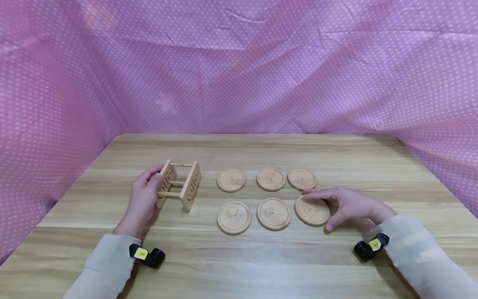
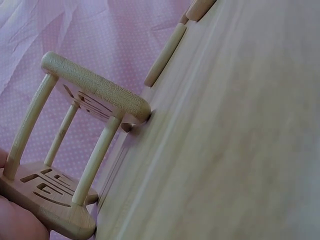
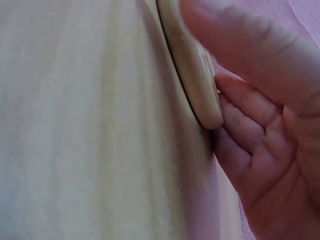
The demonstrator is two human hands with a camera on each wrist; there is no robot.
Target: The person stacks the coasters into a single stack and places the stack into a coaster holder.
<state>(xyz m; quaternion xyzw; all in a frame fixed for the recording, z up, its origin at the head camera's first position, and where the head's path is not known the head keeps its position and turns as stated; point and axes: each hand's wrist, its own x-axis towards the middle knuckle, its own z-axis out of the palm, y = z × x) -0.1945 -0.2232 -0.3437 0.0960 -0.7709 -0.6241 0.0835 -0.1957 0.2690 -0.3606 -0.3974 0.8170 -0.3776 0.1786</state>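
Observation:
My left hand (image 1: pixel 143 193) grips the left side panel of a small wooden coaster rack (image 1: pixel 191 186), which stands on the table at the left. The rack has two cut-out panels joined by round rods (image 2: pixel 97 160). At the right, my right hand (image 1: pixel 351 203) spans the near-right round wooden coaster (image 1: pixel 312 211), its fingers along the far edge and its thumb by the near right edge. In the right wrist view the thumb (image 3: pixel 250 45) overlaps the coaster (image 3: pixel 192 75), with the other fingers close behind it. A leaf line drawing marks this coaster, partly shaded by the hand.
More round coasters lie flat in two rows: a near-left one (image 1: pixel 234 218), a near-middle one (image 1: pixel 274 214), a far-left one (image 1: pixel 231 180), a far-middle one (image 1: pixel 270 179) and a far-right one (image 1: pixel 301 179). A pink dotted cloth (image 1: pixel 239 83) surrounds the wood-grain table (image 1: pixel 239 265).

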